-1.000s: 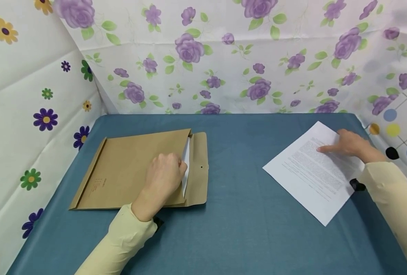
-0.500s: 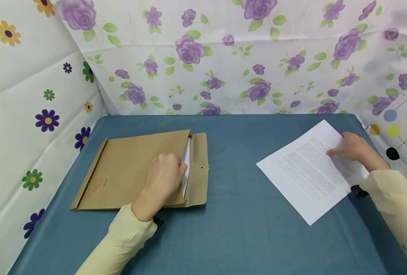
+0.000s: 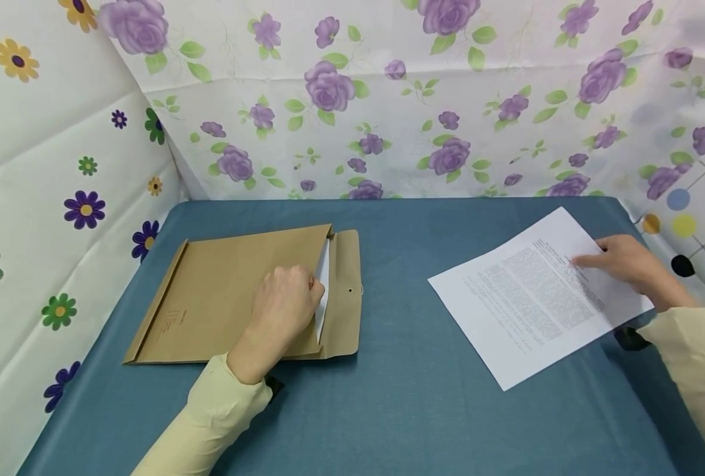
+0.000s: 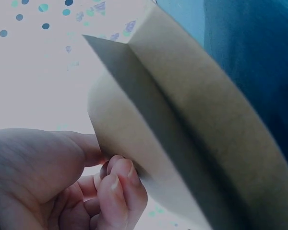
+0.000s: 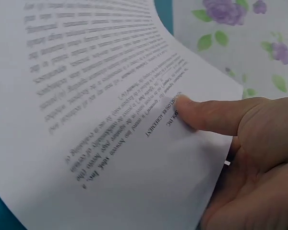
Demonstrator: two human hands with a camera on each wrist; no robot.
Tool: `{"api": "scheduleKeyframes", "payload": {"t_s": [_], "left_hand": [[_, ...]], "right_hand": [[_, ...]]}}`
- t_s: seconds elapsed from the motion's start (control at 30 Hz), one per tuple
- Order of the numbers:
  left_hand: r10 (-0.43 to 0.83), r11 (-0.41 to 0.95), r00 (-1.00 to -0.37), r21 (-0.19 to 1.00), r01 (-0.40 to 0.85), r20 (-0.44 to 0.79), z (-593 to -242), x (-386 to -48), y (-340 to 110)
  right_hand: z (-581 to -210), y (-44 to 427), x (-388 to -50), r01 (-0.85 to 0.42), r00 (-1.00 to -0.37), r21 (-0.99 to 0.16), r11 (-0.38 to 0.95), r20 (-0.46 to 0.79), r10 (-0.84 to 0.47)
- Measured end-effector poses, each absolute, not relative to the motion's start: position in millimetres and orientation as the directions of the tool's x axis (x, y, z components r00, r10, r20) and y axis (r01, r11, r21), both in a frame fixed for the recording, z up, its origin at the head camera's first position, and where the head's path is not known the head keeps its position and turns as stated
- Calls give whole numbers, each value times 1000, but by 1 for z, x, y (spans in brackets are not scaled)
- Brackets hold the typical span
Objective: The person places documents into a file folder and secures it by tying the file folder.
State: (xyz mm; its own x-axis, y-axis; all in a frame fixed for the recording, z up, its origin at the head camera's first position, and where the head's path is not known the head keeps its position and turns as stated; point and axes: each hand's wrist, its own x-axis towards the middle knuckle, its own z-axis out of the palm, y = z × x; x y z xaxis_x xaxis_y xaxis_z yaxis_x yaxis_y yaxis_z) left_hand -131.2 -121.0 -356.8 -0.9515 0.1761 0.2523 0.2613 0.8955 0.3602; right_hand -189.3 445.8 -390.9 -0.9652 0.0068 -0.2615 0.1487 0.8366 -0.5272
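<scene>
On the left of the table lies a brown kraft paper document envelope [image 3: 227, 291], its flap [image 3: 345, 297] folded out to the right. My left hand [image 3: 284, 307] pinches the upper panel's edge at the mouth, lifting it a little. White paper [image 3: 323, 284] shows inside the opening. The left wrist view has the thumb and curled fingers [image 4: 117, 187] at the panel's edge. At the right, my right hand [image 3: 629, 264] holds a printed sheet of paper [image 3: 525, 304] by its right edge, thumb on top and the other fingers beneath. Close up, the right thumb [image 5: 211, 112] presses near the heading.
A blue cloth [image 3: 400, 410] covers the table. Flower-printed sheeting [image 3: 388, 99] rises behind it, with more patterned sheeting [image 3: 79, 152] along the left side and dotted sheeting [image 3: 704, 225] at the right. Bare cloth separates the envelope from the sheet.
The right hand has slid its grip to the sheet's right edge. The sheet has turned and its near corner has shifted left. The left hand and envelope have stayed put.
</scene>
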Motion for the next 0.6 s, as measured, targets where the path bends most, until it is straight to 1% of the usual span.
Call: {"api": "scheduleKeyframes", "payload": {"t_s": [0.37,0.6], "left_hand": [[164,901,-963,366,235,215,-357,-132,-121],[161,897,-962,373,235,220,-358,-132,-122]], "right_hand": [[-373,430,-178,167,-949,-604,779,-314,-40],[-360,420,-173,165,-942,-696,699,-322,-98]]}}
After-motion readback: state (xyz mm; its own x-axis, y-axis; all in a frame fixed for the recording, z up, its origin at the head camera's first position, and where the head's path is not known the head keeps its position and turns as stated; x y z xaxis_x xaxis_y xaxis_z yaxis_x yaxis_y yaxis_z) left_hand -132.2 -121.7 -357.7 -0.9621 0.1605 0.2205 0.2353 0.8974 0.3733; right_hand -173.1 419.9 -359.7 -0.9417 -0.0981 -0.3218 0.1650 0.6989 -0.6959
